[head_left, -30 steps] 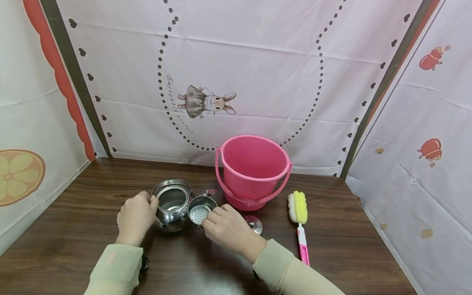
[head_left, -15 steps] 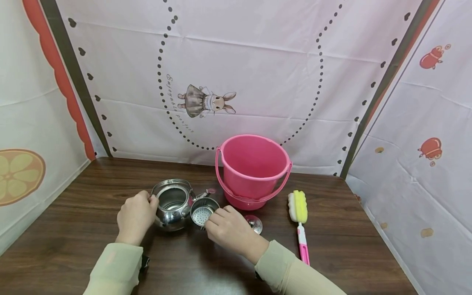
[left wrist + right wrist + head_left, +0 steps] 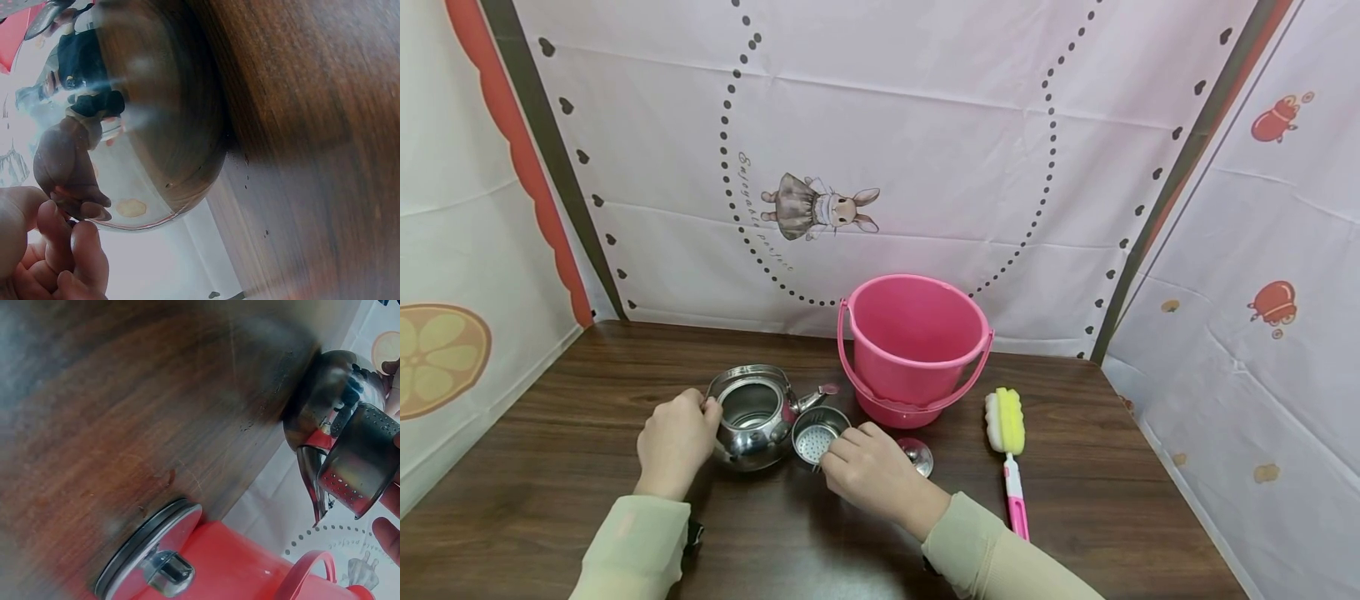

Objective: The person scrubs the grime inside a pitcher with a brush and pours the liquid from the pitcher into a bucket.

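Note:
A round steel teapot [image 3: 752,446] stands lidless on the table at left, its spout pointing right. My left hand [image 3: 677,437] pinches the teapot at its left side, apparently by the handle; in the left wrist view the fingers [image 3: 90,253] close against the shiny body [image 3: 162,125]. Just right of the teapot, my right hand [image 3: 872,471] holds a perforated steel tea strainer [image 3: 815,443] by its rim. In the right wrist view the strainer [image 3: 362,459] hangs above the table beside the spout [image 3: 310,478]. The teapot's lid [image 3: 917,456] lies behind my right hand, partly hidden.
A pink bucket [image 3: 917,379] with its handle down stands behind the lid. To the right lies a sponge brush [image 3: 1007,425] with a pink and white handle. Printed cloth walls [image 3: 925,167] enclose the brown wooden table [image 3: 1097,467] at the back and sides.
My right hand has shifted slightly right with the strainer, away from the teapot, so more of the spout shows. My left hand and the teapot have stayed in place.

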A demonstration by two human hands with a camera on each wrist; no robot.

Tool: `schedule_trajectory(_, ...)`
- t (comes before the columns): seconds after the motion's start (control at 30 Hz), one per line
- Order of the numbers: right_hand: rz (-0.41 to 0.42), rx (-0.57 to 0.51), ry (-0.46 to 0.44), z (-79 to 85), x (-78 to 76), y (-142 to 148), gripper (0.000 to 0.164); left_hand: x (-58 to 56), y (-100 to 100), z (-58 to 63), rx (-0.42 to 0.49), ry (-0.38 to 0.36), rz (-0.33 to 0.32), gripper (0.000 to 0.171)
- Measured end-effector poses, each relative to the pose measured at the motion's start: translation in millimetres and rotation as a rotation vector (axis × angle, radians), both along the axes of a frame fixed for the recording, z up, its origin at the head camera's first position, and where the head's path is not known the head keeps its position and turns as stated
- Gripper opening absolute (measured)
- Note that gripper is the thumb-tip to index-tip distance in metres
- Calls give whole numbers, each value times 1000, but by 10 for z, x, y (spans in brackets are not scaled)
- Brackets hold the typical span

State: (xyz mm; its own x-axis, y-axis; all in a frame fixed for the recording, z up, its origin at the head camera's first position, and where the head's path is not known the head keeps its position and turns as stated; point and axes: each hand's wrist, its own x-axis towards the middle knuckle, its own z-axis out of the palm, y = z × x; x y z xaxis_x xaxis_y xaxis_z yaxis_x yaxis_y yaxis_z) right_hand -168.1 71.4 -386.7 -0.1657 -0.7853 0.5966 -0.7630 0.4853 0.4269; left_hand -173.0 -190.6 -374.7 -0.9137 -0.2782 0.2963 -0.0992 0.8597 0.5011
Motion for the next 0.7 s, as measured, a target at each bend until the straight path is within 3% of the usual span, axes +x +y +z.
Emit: schedule_trajectory(0.7,-14,12,9,-53,4,77,6,-3,-4,-6,1,15,-2,30)
